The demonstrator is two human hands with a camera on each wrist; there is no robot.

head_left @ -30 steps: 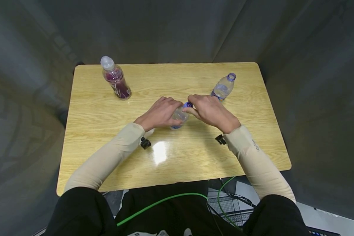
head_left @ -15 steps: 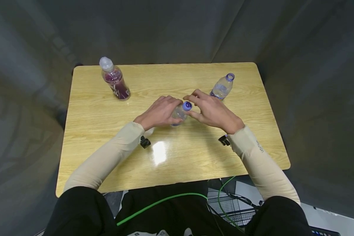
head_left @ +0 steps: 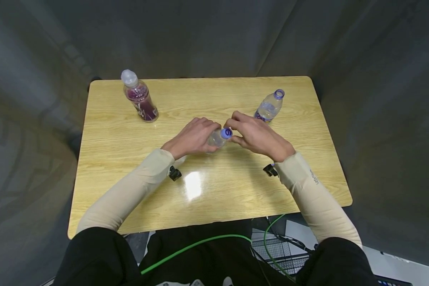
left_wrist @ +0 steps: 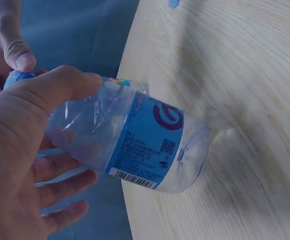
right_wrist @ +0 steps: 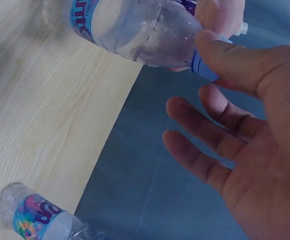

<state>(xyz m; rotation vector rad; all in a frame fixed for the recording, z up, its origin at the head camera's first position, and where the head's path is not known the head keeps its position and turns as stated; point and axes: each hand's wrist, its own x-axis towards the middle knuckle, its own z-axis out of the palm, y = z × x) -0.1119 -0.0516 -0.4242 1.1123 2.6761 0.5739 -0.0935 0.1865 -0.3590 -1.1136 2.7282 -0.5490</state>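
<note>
A clear plastic water bottle (head_left: 215, 139) with a blue label (left_wrist: 147, 140) is tilted over the middle of the table. My left hand (head_left: 194, 137) grips it around the upper body, the thumb across its near side in the left wrist view. The blue bottle cap (head_left: 227, 133) sits on its neck. With thumb and forefinger my right hand (head_left: 255, 133) pinches this cap; its other fingers (right_wrist: 200, 155) are spread loosely below in the right wrist view. Just beyond the right hand stands a second clear water bottle (head_left: 269, 105), with no cap on its blue-rimmed mouth.
A bottle of purple drink (head_left: 141, 99) with a white cap stands at the table's far left. The wooden table (head_left: 128, 174) has dark curtains (head_left: 200, 35) behind it. A green cable (head_left: 200, 241) runs across the lap below the near edge.
The right fingers loosened from the cap half a second ago and have closed on it again. The held bottle has tipped slightly toward the right hand; the left hand keeps its grip.
</note>
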